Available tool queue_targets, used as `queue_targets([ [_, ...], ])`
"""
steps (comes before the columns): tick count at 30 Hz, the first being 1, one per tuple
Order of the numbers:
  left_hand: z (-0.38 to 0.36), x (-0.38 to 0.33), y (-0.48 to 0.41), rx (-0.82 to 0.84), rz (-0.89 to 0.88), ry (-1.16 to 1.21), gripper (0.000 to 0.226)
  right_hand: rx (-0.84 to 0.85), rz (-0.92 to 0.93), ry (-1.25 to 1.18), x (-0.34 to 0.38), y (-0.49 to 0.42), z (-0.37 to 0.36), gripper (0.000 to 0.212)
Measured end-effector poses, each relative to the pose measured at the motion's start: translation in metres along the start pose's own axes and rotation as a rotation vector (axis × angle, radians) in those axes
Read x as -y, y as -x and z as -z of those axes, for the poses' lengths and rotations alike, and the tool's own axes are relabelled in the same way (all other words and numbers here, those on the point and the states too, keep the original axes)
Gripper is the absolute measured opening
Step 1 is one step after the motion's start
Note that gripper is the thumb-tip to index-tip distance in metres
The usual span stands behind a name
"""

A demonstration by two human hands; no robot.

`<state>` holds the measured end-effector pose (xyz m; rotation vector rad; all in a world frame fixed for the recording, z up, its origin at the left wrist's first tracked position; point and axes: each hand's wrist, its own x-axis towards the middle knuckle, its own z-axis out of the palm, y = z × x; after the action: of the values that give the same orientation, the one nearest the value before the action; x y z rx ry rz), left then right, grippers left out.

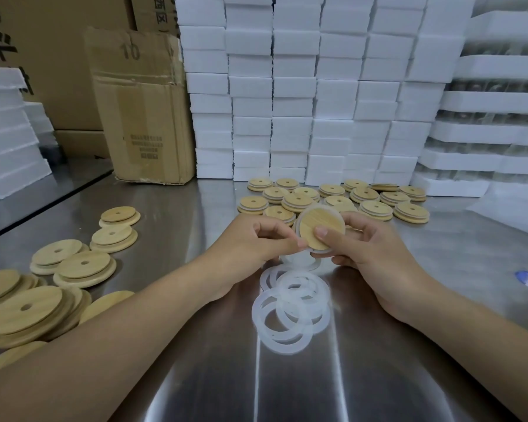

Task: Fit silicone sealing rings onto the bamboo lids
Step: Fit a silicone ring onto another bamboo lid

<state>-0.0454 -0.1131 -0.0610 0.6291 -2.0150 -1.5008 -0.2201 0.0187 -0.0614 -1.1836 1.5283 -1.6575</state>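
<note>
**Steel counter: one lid held over the ring pile**

Polished steel counter (378, 376) is seen throughout, and a loose pile of silicone rings (290, 309) is laid nearest, between the two forearms. Just beyond the pile, a bamboo lid (319, 226) is held tilted above the counter. It is gripped by the right hand (360, 242), whose thumb is pressed on the lid's face while the fingers are curled behind it. A translucent ring (320, 251) is seen around the lid's edge, and its left side is pinched by the curled fingers of the left hand (256, 239). Left of the pile, bare lids (58, 278) with centre holes are scattered and stacked. Behind the pile, more lids (333, 199) are laid in rows, pale bands showing at their edges. Farther back, white foam blocks (302, 95) are stacked into a wall, and a cardboard carton (144, 111) is stood up and to the left of the pile.
</note>
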Motion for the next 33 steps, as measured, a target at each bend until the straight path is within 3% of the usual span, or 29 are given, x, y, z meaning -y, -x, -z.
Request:
queue_targets([
  [8,0.001,-0.001,0.0,-0.037,-0.008,0.132,0.015,0.046,0.012,0.055,-0.002,-0.002,0.002,0.031],
  [12,0.004,-0.001,0.001,-0.032,0.014,0.179,0.03,0.079,0.034,0.049,-0.003,-0.004,0.003,0.061],
  [15,0.002,-0.001,0.001,-0.055,0.031,0.175,0.036,0.116,0.082,0.215,-0.005,-0.006,0.007,0.077],
  [20,-0.003,-0.001,-0.001,-0.076,0.036,0.115,0.031,0.063,0.254,0.668,-0.011,-0.011,0.016,0.065],
  [23,-0.005,0.001,-0.003,-0.136,0.043,0.136,0.023,-0.153,0.328,0.779,-0.007,-0.027,0.029,0.049],
  [25,-0.006,0.0,-0.003,-0.184,0.057,0.153,0.019,-0.29,0.252,0.955,-0.01,-0.04,0.044,0.064],
  [28,-0.008,-0.004,-0.001,-0.227,0.088,0.15,0.016,-0.254,-0.058,1.154,-0.022,-0.043,0.058,0.106],
  [33,0.015,-0.034,0.002,-0.251,0.085,0.026,0.012,-0.234,-0.018,1.093,-0.024,-0.04,0.058,0.085],
])
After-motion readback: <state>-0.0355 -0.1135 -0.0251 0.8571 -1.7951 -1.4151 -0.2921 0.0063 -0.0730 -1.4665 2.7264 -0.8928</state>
